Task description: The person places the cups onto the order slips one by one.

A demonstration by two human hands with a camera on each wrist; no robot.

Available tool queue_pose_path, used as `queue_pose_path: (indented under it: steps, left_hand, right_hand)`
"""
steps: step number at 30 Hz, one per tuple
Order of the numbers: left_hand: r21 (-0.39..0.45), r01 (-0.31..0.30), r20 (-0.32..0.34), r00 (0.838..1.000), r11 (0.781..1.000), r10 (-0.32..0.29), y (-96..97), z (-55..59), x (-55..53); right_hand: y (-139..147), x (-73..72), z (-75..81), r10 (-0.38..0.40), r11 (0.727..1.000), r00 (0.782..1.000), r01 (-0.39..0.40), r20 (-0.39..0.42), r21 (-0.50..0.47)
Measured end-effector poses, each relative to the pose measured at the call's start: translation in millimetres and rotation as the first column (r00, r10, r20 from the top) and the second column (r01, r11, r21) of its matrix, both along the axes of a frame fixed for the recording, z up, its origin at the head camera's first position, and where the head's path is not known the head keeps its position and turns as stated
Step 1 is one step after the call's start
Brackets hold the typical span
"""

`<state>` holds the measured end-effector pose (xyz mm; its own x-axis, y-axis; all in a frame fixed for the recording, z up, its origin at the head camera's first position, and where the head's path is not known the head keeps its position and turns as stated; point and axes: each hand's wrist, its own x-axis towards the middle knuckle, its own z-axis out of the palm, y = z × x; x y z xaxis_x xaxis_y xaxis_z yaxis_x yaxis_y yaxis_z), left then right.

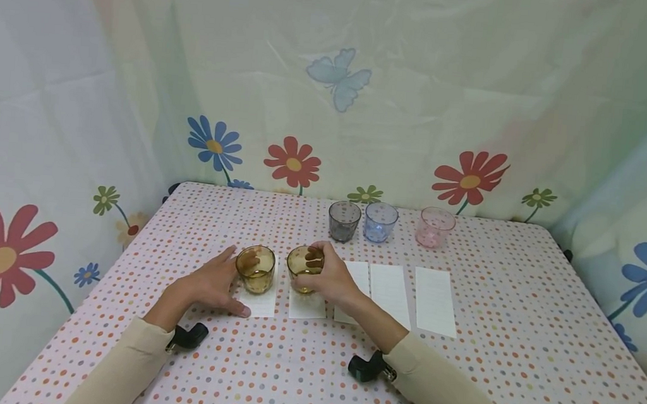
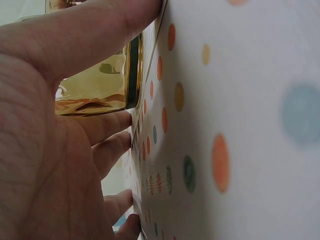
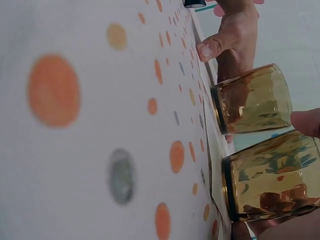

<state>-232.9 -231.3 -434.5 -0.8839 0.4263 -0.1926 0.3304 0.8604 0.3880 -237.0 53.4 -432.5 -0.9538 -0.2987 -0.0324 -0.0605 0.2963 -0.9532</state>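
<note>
Beige sleeves (image 1: 119,363) sit closest to us, reaching in at eight and four o'clock, with the gripped glass as the dial's centre and the back wall at twelve. And that first amber glass (image 1: 301,266) is in the right hand (image 1: 331,280), thumb on the near side, fingers curled round it, upright over the second paper slip (image 1: 307,310) from the left. Whether its base fully touches, I can't tell.

Swing to nine o'clock: the second amber glass (image 1: 256,271) stands upright over the leftmost slip (image 1: 264,307), and the left hand (image 1: 214,283) is spread around it, fingers open and fairly straight, thumb across the near side; no grip on this one!

Looks like a setting-down and lining-up step, I'd judge, with the right hand doing the careful work. Next move, in my view, calls for a level base, then a soft release straight off the side, no nudge to the neighbour just beside it.

Lovely pair, too: clear honey-amber, rippled sides, wide rim narrowing to a base that reads dark from the wrists.

Out at one o'clock waits a grey glass (image 1: 344,221), at two a blue glass (image 1: 381,223), and towards half past two a pink glass (image 1: 435,228), all upright on the dotted worktop (image 1: 264,375).
</note>
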Motion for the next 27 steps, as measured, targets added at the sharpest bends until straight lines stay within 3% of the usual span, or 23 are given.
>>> queue_pose_path:
  steps: [14,27]
  left_hand:
    - [-0.003,0.019,-0.004,1.0,1.0,-0.019,2.1,1.8,0.2]
    - [0.0,0.02,-0.008,1.0,1.0,-0.02,0.2,2.1,0.1]
  right_hand:
    - [5.1,-3.0,2.4,0.031,1.0,0.999,-0.031,0.027,-0.002]
    - [7.4,-4.3,5.5,0.081,0.994,0.996,-0.079,0.03,-0.08]
